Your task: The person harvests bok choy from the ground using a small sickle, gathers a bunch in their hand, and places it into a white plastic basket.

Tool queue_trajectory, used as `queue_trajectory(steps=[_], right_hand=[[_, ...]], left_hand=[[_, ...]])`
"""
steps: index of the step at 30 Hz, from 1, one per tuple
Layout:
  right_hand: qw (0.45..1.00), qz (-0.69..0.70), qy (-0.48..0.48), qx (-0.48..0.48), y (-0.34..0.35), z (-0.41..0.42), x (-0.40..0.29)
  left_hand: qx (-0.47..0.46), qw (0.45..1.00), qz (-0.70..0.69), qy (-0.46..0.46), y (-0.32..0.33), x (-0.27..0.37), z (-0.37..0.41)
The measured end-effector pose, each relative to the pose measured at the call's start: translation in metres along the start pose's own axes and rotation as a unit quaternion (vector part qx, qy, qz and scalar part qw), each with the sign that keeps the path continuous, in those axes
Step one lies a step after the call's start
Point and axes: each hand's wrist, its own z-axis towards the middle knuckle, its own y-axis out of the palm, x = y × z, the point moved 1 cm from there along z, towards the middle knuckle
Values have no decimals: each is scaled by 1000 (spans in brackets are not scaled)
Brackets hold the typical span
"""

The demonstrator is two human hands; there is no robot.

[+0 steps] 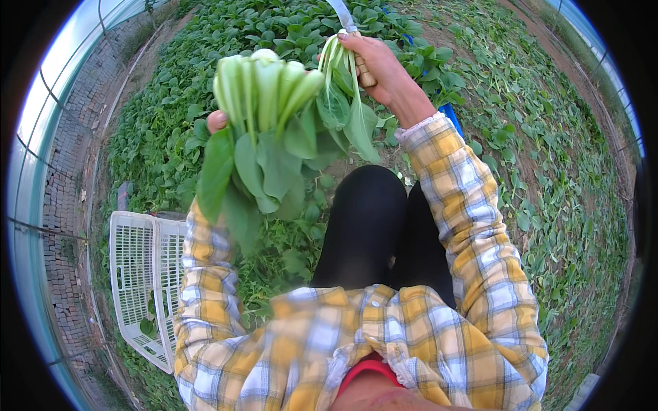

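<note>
A thick bunch of bok choy (264, 97) hangs leaves down in my left hand (217, 121), its pale stems uppermost. Only a fingertip of that hand shows at the bunch's left side; the leaves and stems hide the rest. My right hand (378, 64) is closed around the wooden handle of a sickle (345, 16), whose blade points away and runs out at the top of the view. Pinched in the same hand is a small bunch of limp green leaves (345, 97), drooping beside the larger bunch.
Growing leafy greens (164, 118) cover the bed ahead and to the left. At my left stands a white plastic crate (134, 231) with some leaves in it. Cut leaves litter the soil (545, 200) on the right. A brick path (67, 190) runs beside plastic greenhouse sheeting.
</note>
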Motion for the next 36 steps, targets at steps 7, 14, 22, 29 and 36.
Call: queue_trajectory(steps=[7, 14, 22, 29, 36], right_hand=[[969, -247, -6, -12, 10, -12, -2], [989, -150, 17, 5, -29, -4, 1], [980, 172, 82, -52, -25, 2, 8], [775, 555, 142, -268, -113, 30, 43], [871, 486, 45, -50, -140, 15, 3]], left_hand=[[97, 995, 13, 1, -4, -25, -9], [24, 978, -171, -115, -34, -24, -32], [42, 990, -93, -97, -19, -12, -53], [98, 991, -56, -66, -22, -26, -66], [89, 994, -44, -42, -2, -25, -61]])
